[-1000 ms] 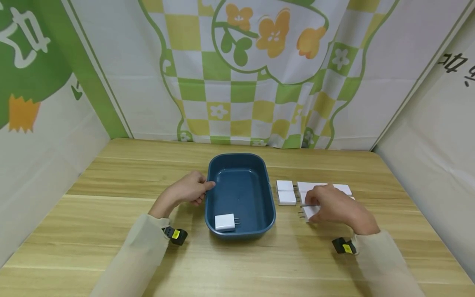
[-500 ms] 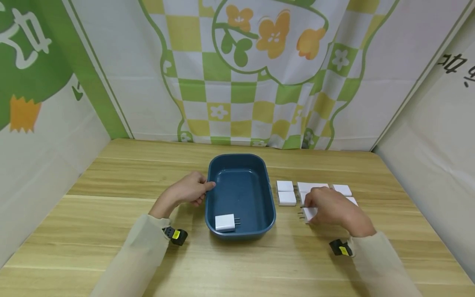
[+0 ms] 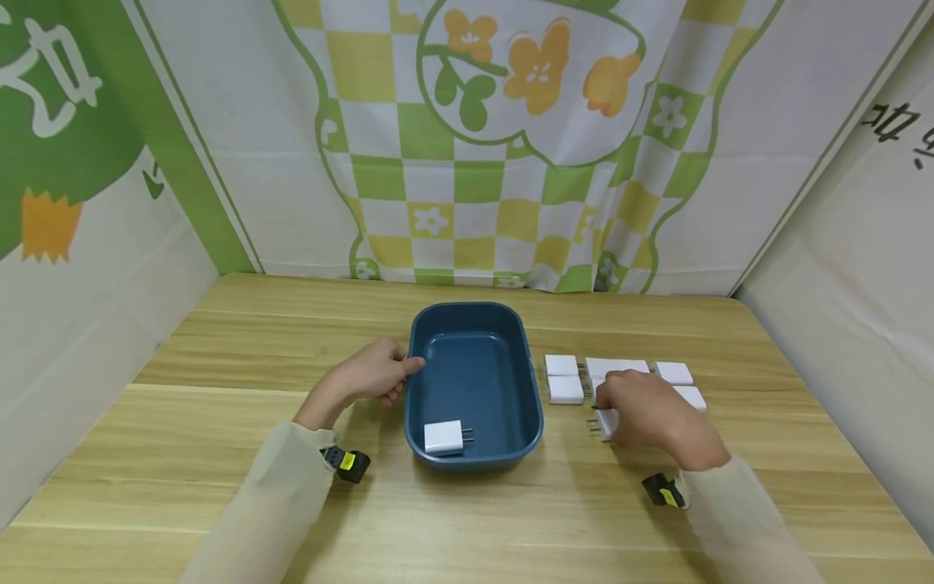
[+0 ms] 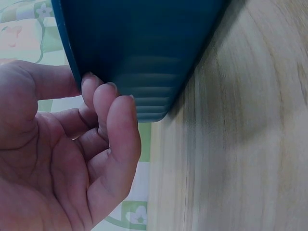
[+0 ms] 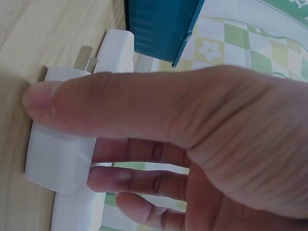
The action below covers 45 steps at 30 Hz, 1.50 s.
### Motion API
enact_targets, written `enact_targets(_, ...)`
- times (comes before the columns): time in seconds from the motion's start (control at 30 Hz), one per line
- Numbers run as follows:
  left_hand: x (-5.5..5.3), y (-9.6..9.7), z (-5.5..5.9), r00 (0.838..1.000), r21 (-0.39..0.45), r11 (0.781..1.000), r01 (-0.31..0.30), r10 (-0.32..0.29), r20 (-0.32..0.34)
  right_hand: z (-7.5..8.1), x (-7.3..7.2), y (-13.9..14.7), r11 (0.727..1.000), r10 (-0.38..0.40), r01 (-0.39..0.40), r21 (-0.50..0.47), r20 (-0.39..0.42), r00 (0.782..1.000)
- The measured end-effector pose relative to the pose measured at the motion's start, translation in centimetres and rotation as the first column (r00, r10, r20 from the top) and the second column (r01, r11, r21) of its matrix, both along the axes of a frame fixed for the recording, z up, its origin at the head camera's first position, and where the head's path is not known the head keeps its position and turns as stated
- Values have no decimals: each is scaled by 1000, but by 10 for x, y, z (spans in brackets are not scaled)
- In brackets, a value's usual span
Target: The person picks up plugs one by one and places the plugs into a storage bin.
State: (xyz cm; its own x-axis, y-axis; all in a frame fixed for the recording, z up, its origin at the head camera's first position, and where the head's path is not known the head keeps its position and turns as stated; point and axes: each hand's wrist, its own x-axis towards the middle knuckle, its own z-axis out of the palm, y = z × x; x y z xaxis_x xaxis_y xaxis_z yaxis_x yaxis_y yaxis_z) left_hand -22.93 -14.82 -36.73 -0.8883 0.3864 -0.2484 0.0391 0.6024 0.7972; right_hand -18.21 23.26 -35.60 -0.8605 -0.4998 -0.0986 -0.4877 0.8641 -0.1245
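Note:
My left hand (image 3: 372, 373) pinches the left rim of a dark blue plastic bin (image 3: 467, 381), thumb over the edge. In the left wrist view its other fingers curl against the bin's outer wall. One white charger plug (image 3: 443, 438) lies inside the bin at the near left, prongs to the right. Right of the bin, my right hand (image 3: 653, 414) pinches another white charger plug (image 5: 60, 154) at the near side of the group. Its thumb lies across the near face of that plug, and the prongs point toward the bin. The hand partly hides the neighbouring plugs.
Two white plugs (image 3: 564, 389) lie side by side between bin and right hand. Farther plugs (image 3: 616, 367) sit behind the hand, and two more (image 3: 673, 373) to its right. A patterned curtain (image 3: 496, 186) closes off the back of the wooden table (image 3: 292, 324).
My right hand has shifted slightly left and nearer over the plug, uncovering the plugs at the far right. My left hand and the bin have stayed in place.

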Motion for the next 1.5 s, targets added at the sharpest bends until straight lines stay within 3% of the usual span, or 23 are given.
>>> enact_targets(0.43,1,0,1,1000,9,1000,-6,6,10,-1,2,-2,1000,-18,18,10,-9,1000)
enact_targets(0.97,0,0,0,1000,13,1000,-5,5,13,12,6,1,1000,3,-3,-5,-42,999)
enact_targets(1.5,0,-1,-1,1000,8,1000,-1,0,5,24,9,3,993,-16,8,-117,-67,998)
